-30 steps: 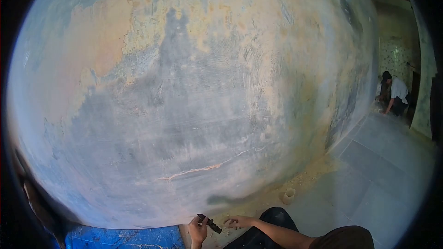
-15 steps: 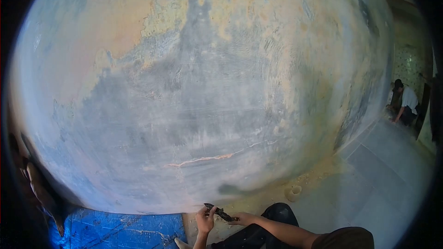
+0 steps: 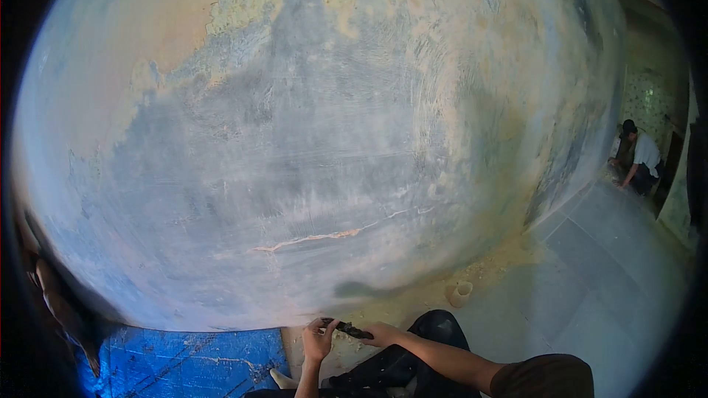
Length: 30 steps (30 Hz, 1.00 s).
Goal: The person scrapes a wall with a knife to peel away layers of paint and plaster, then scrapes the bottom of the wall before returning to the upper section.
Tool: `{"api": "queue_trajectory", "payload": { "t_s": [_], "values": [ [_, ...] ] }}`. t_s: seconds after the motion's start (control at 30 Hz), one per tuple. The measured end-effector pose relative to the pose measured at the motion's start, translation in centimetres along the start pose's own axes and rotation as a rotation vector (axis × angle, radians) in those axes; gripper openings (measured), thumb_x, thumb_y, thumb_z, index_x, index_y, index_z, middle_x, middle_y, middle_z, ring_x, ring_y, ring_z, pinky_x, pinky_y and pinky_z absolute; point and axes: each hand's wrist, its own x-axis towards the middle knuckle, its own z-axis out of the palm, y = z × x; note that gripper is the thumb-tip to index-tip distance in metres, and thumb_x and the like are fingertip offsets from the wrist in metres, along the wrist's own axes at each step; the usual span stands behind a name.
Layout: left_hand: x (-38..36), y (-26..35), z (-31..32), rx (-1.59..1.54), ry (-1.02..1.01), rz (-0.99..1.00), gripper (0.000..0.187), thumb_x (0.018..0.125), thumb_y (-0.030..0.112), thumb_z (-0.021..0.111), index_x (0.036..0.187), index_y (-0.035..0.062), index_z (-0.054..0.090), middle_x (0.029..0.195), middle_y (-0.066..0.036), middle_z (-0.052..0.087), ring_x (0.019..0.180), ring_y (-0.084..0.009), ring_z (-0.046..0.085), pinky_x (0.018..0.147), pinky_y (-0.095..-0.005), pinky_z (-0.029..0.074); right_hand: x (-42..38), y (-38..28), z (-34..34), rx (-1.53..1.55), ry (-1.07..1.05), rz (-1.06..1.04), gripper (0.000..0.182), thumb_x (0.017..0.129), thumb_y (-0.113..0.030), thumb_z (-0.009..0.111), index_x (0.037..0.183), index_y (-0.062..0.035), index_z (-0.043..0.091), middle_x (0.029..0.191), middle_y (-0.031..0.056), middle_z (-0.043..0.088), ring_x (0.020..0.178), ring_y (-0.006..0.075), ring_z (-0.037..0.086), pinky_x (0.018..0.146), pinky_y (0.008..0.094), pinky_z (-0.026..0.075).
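A dark, narrow knife-like tool [image 3: 352, 330] lies between my two hands, low in front of the wall. My right hand [image 3: 381, 334] is closed around its right end. At the other end, my left hand [image 3: 317, 340] has its fingers bent against the tool, covering the pointed tip. Above them rises a patchy grey and cream wall [image 3: 332, 155], which looks curved in this view. A pale, jagged crack [image 3: 317, 238] runs across its lower part. My bent leg [image 3: 442, 332] in dark trousers is just right of my hands.
A blue sheet [image 3: 192, 361] covers the floor at left. A pale cup [image 3: 460, 295] stands on the floor near the wall's base, beside scattered crumbs. Far right, another person [image 3: 641, 155] bends low by the wall. Grey floor slabs [image 3: 590, 265] extend to the right.
My view has shifted slightly, so the wall and crack sit further up and left. My left hand's fingers have moved over the tool's pointed tip, which showed earlier.
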Motion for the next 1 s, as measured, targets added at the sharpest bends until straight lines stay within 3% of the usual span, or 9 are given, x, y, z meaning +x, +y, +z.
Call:
{"api": "queue_trajectory", "payload": {
  "t_s": [0.13,0.23,0.4,0.5,0.6,0.83,0.93,1.0],
  "values": [
    [0.0,-0.9,0.4,0.080,-0.026,0.038,0.021,0.088,0.022,0.075,0.091,0.0009,0.075,0.085,-0.015,0.074,0.072,-0.0217,0.070,0.064,-0.0326,0.051,-0.5,-1.5,-0.9,-0.137,-0.075,0.069,0.056,0.093,-0.055,0.056,0.117,-0.0051,0.062,0.097,0.0210,0.067,0.094,0.0411,0.065,0.083,0.0508,0.049],
    [0.2,-1.5,0.6,0.103,0.012,0.079,0.019,0.087,0.018,0.076,0.085,-0.0007,0.073,0.081,-0.018,0.071,0.068,-0.0300,0.069,0.060,-0.0352,0.051,-0.3,-0.9,-0.4,-0.176,-0.040,0.071,0.056,0.093,-0.055,0.057,0.116,-0.0046,0.063,0.097,0.0216,0.067,0.095,0.0413,0.065,0.083,0.0511,0.049],
    [0.1,-1.2,0.3,0.120,-0.001,0.051,0.022,0.086,0.021,0.076,0.086,-0.0007,0.073,0.080,-0.018,0.071,0.068,-0.0311,0.069,0.060,-0.0364,0.050,0.1,0.7,1.0,-0.205,0.031,0.017,0.053,0.091,-0.051,0.060,0.116,-0.0043,0.062,0.100,0.0223,0.067,0.098,0.0419,0.065,0.083,0.0515,0.050],
    [0.0,-2.4,0.6,0.149,-0.017,0.063,0.024,0.086,0.024,0.076,0.086,-0.0006,0.073,0.079,-0.018,0.071,0.067,-0.0318,0.068,0.060,-0.0374,0.050,-0.4,-1.2,-0.7,-0.235,-0.098,0.084,0.051,0.090,-0.049,0.062,0.114,-0.0043,0.063,0.100,0.0232,0.067,0.098,0.0422,0.065,0.083,0.0517,0.051],
    [0.2,-2.5,0.7,0.138,-0.015,0.074,0.025,0.086,0.024,0.075,0.085,-0.0006,0.073,0.077,-0.018,0.070,0.067,-0.0328,0.068,0.059,-0.0389,0.050,-0.6,-1.1,-0.1,-0.249,-0.007,0.010,0.040,0.087,-0.036,0.068,0.114,-0.0058,0.062,0.098,0.0224,0.067,0.094,0.0410,0.065,0.080,0.0490,0.051],
    [0.3,-1.9,0.2,0.185,0.038,0.097,0.025,0.086,0.024,0.076,0.084,-0.0008,0.072,0.078,-0.020,0.069,0.069,-0.0343,0.068,0.061,-0.0394,0.051,-0.5,-0.7,0.3,-0.180,0.068,0.086,0.040,0.089,-0.036,0.066,0.114,-0.0062,0.063,0.099,0.0229,0.067,0.095,0.0421,0.065,0.081,0.0504,0.050],
    [0.6,0.1,-0.5,0.157,0.062,0.017,0.031,0.086,0.027,0.076,0.079,-0.0018,0.070,0.075,-0.022,0.068,0.066,-0.0354,0.067,0.059,-0.0404,0.050,-0.9,-1.7,-1.0,-0.154,0.121,0.061,0.039,0.090,-0.040,0.062,0.110,-0.0062,0.065,0.097,0.0217,0.069,0.094,0.0422,0.065,0.081,0.0513,0.050],
    [0.6,-2.5,-0.2,0.098,0.058,-0.037,0.037,0.087,0.031,0.076,0.075,-0.0031,0.066,0.071,-0.023,0.066,0.064,-0.0351,0.066,0.057,-0.0395,0.048,-0.4,-0.3,-0.2,-0.147,0.202,0.019,0.039,0.090,-0.039,0.063,0.110,-0.0062,0.066,0.096,0.0220,0.069,0.093,0.0428,0.065,0.081,0.0516,0.050]
  ]
}}
